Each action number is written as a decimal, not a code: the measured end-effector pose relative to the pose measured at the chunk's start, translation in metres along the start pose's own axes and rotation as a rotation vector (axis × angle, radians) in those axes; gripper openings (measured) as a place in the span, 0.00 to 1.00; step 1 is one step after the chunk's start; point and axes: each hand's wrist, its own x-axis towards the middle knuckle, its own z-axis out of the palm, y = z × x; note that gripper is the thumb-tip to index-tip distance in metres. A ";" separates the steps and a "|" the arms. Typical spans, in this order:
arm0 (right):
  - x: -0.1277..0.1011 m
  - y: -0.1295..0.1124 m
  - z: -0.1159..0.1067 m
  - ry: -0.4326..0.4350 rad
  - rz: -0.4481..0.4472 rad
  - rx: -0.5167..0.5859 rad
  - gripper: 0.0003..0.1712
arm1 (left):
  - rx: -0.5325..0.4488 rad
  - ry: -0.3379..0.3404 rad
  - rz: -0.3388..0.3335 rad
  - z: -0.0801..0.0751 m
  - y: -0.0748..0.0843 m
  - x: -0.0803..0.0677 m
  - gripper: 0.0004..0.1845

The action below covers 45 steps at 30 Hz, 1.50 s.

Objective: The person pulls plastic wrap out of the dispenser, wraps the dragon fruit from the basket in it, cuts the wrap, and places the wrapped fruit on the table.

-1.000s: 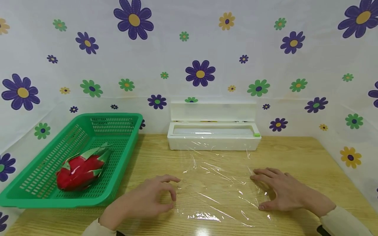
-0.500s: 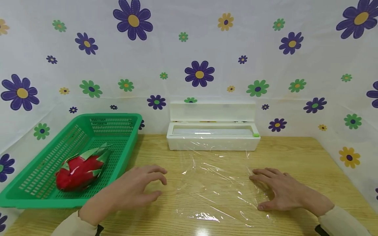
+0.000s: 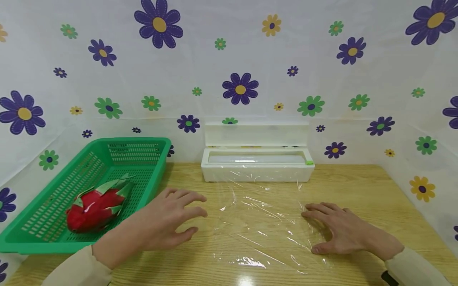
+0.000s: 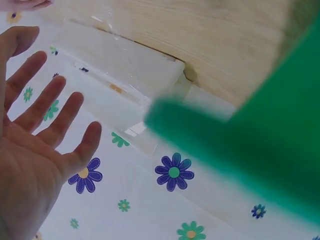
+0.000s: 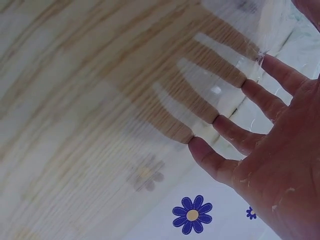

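Note:
A sheet of clear cling film [image 3: 257, 234] lies wrinkled and shiny across the wooden table, running out from a white film dispenser box [image 3: 257, 174] whose lid stands up. My right hand [image 3: 340, 228] rests its fingertips on the film's right edge; in the right wrist view that hand [image 5: 280, 170] has its fingers spread, tips down on the tabletop. My left hand [image 3: 161, 222] hovers between the film and the green basket, holding nothing. Its fingers [image 4: 57, 97] are spread and slightly bent in the left wrist view. A red dragon fruit [image 3: 94, 210] with green scales lies in the basket.
The green plastic basket [image 3: 64, 247] occupies the table's left side, close to my left forearm. Behind the table hangs a white flower-print cloth [image 3: 200, 63], with the dispenser near it. A green slider [image 3: 309, 162] sits at the dispenser's right end.
My left hand has drawn away from the film's left edge, moving left toward the basket, its fingers spreading. The right hand, film, dispenser and dragon fruit look unmoved.

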 end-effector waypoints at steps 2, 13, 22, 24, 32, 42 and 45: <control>0.000 0.000 0.000 -0.001 0.001 -0.001 0.50 | 0.045 0.000 0.027 -0.003 -0.001 0.000 0.18; 0.000 -0.002 -0.001 -0.012 0.007 0.008 0.50 | 0.209 0.062 0.087 -0.016 -0.014 -0.002 0.23; 0.000 -0.002 0.000 -0.012 0.001 0.013 0.50 | 0.274 0.088 0.087 -0.019 -0.027 -0.003 0.24; 0.000 -0.002 0.000 -0.012 -0.001 0.013 0.50 | 0.282 0.096 0.086 -0.021 -0.031 -0.004 0.24; 0.000 -0.002 -0.001 -0.014 0.004 0.003 0.51 | 0.295 0.133 0.075 -0.024 -0.041 -0.009 0.24; -0.001 -0.005 0.001 -0.021 0.012 0.008 0.50 | 0.291 0.213 0.045 -0.023 -0.059 -0.023 0.25; 0.000 -0.005 0.001 -0.020 0.008 0.004 0.49 | 0.304 0.232 0.044 -0.023 -0.066 -0.027 0.25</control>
